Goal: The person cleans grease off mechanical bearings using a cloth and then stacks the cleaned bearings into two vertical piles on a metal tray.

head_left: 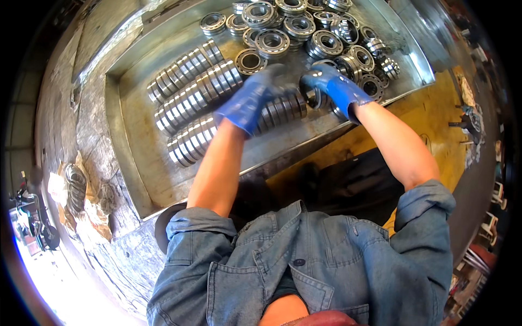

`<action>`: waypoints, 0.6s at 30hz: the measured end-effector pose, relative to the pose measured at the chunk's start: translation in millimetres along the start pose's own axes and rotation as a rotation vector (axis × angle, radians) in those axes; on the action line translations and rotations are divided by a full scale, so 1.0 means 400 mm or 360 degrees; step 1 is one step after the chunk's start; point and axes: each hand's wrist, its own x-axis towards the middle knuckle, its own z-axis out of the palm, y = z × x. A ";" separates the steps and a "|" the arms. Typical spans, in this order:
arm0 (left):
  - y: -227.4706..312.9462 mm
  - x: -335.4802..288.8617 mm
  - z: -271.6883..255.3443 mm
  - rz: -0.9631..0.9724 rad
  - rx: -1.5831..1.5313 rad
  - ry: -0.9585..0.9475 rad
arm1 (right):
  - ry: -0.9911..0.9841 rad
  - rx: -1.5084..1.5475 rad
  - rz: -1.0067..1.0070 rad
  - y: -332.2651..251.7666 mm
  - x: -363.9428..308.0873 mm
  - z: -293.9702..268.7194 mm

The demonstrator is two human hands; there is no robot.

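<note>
Denim jacket (326, 261), 2 blue-gloved hands, left hand (251, 100), right hand (331, 87), 3 bearing rows (190, 103)

I wear blue rubber gloves on my left hand (247, 103) and right hand (333, 87). My faded denim shirt has buttons, chest pockets and sleeves rolled above the elbows.

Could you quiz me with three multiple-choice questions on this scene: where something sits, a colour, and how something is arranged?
1. Where do the loose bearings lie?
A. at the far end of the metal tray
B. on the floor
C. in a box

2. What colour are the gloves?
A. red
B. blue
C. white

3. How do the rowed bearings stand?
A. flat in piles
B. on edge, side by side
C. hung on hooks

A: they crowd the tray's far end.
B: the left hand and right hand both wear blue.
B: they stand on edge in rows.
</note>
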 end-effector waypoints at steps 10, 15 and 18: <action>0.056 -0.034 0.128 0.0168 0.0429 0.0301 | -0.0456 0.0271 0.0291 -0.248 -0.091 -0.047; 0.020 -0.016 0.145 0.0025 0.0457 0.0268 | 0.0000 -0.0830 0.0298 -0.312 0.058 -0.002; 0.051 -0.017 0.138 0.0160 0.0641 0.0194 | 0.0258 -0.1091 -0.0306 -0.298 0.176 -0.010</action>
